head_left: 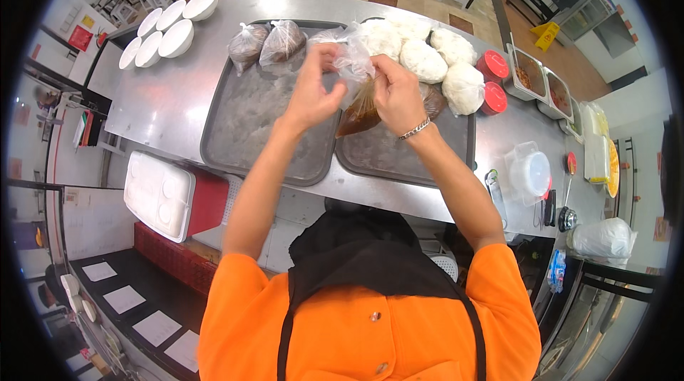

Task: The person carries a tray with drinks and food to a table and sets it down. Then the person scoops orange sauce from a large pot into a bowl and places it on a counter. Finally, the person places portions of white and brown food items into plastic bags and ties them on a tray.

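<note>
Above the gap between two grey trays, my right hand pinches the gathered neck of a clear plastic bag of brown liquid, which hangs tilted. My left hand is at the bag's loose top, thumb and fingers apart; whether its fingertips grip the plastic cannot be told. On the left tray stand knotted bags of dark brown food. The right tray carries several bags of white food at its far side, and another brown-filled bag lies partly behind my right hand.
White bowls stand at the far left of the steel table. To the right are red-lidded tubs, metal food pans, clear plastic containers and utensils. A red cooler with a white lid sits below the table's left edge.
</note>
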